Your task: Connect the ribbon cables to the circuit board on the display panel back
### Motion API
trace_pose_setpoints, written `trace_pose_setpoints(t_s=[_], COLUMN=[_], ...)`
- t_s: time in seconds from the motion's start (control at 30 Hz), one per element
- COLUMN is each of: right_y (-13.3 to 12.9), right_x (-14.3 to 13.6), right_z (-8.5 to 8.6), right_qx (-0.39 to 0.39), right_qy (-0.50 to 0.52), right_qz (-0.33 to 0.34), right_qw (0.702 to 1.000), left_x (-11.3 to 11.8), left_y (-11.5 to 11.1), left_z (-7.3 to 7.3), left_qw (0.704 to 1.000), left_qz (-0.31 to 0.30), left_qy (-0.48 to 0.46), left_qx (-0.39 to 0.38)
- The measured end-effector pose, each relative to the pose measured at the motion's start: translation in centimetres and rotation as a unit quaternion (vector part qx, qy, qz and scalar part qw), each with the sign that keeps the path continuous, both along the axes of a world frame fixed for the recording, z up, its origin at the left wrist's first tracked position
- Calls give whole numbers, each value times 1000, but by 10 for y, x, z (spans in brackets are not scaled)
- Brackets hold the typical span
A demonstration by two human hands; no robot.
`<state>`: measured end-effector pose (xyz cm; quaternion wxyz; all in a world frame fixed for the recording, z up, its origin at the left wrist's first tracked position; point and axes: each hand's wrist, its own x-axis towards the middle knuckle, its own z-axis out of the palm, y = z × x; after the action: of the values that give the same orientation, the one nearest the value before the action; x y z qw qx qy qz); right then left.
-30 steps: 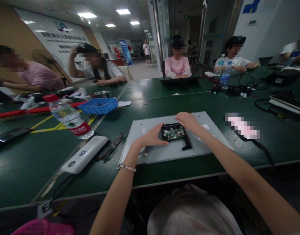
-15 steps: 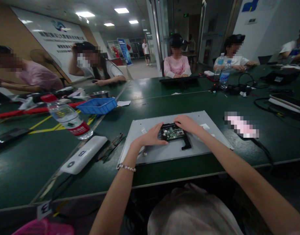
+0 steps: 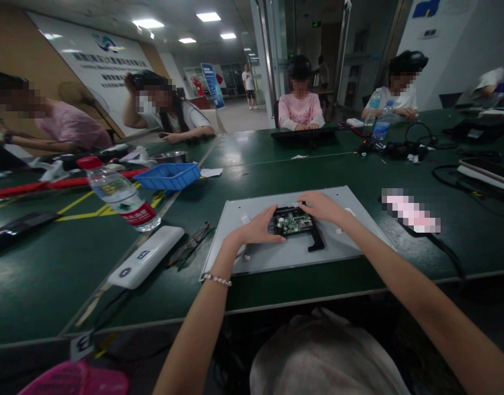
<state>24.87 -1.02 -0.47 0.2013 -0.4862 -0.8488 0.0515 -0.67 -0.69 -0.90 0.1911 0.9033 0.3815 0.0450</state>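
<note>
A green circuit board (image 3: 294,222) in a black plastic frame lies on a flat grey panel (image 3: 272,260) in front of me. The frame has a hooked arm (image 3: 317,241) that sticks out towards me at its lower right. My left hand (image 3: 256,229) grips the frame's left side, thumb at the near corner and fingers at the far one. At the far right corner, my right hand (image 3: 323,207) has its fingertips on the frame's edge. Part of the frame is hidden by the fingers. A small cable end (image 3: 246,256) lies beside my left wrist.
Left of the panel are eyeglasses (image 3: 192,244), a white power bank (image 3: 149,258), a tilted water bottle (image 3: 122,197) and a blue basket (image 3: 169,175). A blurred pink object (image 3: 410,211) with a cable lies to the right. Several people sit around the green table (image 3: 252,164).
The view has shifted slightly, so everything sits a little further right. My right hand's fingers have moved a little along the frame's far edge. The board stays in place on the panel.
</note>
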Motion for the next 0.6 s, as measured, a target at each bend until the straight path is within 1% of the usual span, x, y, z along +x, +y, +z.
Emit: trace_pose_setpoints(t_s=[0.1, 0.17, 0.3, 0.37, 0.47, 0.6], right_y=[-6, -13, -27, -32, -34, -33], right_x=[15, 29, 63, 73, 76, 66], right_z=[6, 6, -6, -13, -19, -18], right_qx=[7, -4, -40, -67, -98, -113], right_qy=[5, 7, 17, 16, 17, 29], right_qz=[-11, -27, -82, -110, -135, -132], right_qw=[1000, 1000, 996, 992, 986, 984], left_x=[0, 0, -1, -1, -2, -1], left_y=[-1, -1, -1, 0, 1, 1], left_z=[0, 1, 1, 0, -1, -1], left_qw=[1000, 1000, 1000, 1000, 1000, 1000], left_qz=[-1, -3, -4, -2, -5, -8], left_qy=[-7, -11, -5, 1, 1, -3], left_qx=[-4, -6, -7, -6, 0, -2])
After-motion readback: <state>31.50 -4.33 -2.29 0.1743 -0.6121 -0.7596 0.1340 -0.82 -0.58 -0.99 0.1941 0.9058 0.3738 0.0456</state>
